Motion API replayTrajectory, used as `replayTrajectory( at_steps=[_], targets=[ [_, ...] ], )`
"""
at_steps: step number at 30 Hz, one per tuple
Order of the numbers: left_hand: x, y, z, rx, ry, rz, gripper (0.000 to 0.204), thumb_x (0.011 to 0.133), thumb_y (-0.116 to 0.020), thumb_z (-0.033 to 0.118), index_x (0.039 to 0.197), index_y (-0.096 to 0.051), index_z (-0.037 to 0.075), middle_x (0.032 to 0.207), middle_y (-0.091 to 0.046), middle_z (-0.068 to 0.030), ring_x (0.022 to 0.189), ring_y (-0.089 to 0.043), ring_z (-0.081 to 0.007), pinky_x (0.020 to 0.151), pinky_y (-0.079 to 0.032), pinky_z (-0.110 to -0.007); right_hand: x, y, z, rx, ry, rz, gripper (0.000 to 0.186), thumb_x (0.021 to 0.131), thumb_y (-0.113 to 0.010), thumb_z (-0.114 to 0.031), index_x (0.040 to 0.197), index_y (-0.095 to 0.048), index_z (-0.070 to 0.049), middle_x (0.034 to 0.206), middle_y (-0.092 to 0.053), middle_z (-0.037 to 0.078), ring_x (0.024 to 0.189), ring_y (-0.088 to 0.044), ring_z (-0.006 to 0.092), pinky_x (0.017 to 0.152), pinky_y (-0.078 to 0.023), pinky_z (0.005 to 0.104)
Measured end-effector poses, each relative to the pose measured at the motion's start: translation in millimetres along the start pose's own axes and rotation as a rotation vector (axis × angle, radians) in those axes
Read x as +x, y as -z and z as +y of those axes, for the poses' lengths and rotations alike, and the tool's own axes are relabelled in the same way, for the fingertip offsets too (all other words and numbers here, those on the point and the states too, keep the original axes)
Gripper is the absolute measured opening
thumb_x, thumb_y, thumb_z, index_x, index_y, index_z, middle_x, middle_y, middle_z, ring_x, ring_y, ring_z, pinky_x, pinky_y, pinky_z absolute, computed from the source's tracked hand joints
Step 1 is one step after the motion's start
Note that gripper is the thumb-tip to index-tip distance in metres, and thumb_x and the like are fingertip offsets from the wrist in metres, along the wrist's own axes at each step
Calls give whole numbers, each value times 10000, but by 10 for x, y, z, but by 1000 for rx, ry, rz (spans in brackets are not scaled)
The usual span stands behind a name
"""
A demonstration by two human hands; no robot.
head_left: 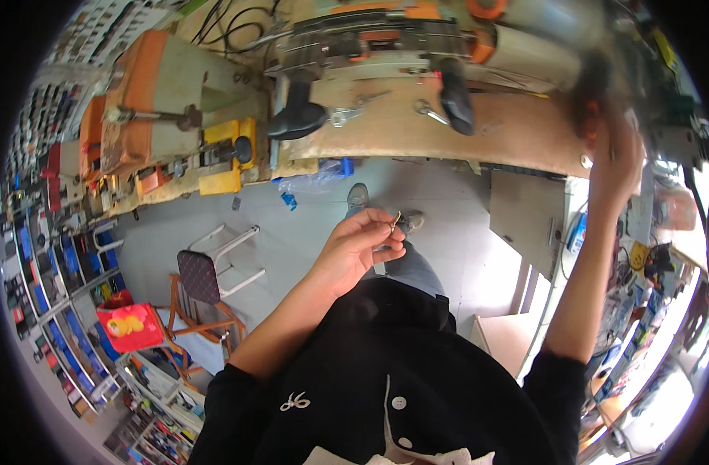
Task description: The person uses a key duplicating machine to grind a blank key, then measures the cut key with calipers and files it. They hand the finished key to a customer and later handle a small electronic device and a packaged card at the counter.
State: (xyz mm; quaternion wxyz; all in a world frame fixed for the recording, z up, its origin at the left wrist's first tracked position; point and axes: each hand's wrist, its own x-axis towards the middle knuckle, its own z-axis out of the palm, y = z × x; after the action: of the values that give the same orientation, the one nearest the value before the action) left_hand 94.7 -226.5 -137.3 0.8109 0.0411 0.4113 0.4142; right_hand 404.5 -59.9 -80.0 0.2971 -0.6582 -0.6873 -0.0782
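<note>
Between the thumb and fingers of my left hand (pixel 361 246), in front of my body, is a small thin metal piece (pixel 395 220), perhaps a key. My right hand (pixel 619 155) reaches to the bench's right end, beside a blurred dark fitting with red on it (pixel 587 112); what its fingers touch is unclear. A machine (pixel 374 35) with two black handles (pixel 300 112) stands on the wooden bench (pixel 525 136). Loose keys (pixel 343 115) and another metal piece (pixel 430 110) lie between the handles.
An orange-and-grey machine (pixel 141 101) and yellow one (pixel 219 178) occupy the bench's left. Below are blue bags (pixel 289 200) and a cabinet (pixel 525 217). A padded chair (pixel 197 275), wooden chair with red cushion (pixel 126 325) and stocked shelves (pixel 64 325) stand at left.
</note>
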Motion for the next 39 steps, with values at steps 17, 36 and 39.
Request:
replayTrajectory(
  at_steps=[17,36,39],
  targets=[
    [-218,815,1110,360,-117,-14,139,869,-543,90,993,-528,28,913,-627,-189,816,-637,-234,757,-532,-328,-438,-819,-1022,-95,-140,-280,332,718,-585,-55,1042,-603,-122,962,-607,110,796,-594,314,677,-463,406],
    [-333,1136,1312,436,-92,-16,189,878,-526,99,1052,-519,25,890,-631,-137,763,-626,-170,722,-525,-288,-233,-699,-388,-300,120,-273,203,754,-589,-86,938,-645,-152,926,-585,39,956,-545,249,770,-460,382],
    [-273,1066,1240,460,-118,-8,205,882,-523,107,1064,-539,13,890,-633,-134,768,-625,-163,729,-523,-285,-175,-716,-330,-280,83,-376,200,759,-591,-96,953,-620,-136,932,-573,41,946,-540,260,770,-457,392]
  ],
)
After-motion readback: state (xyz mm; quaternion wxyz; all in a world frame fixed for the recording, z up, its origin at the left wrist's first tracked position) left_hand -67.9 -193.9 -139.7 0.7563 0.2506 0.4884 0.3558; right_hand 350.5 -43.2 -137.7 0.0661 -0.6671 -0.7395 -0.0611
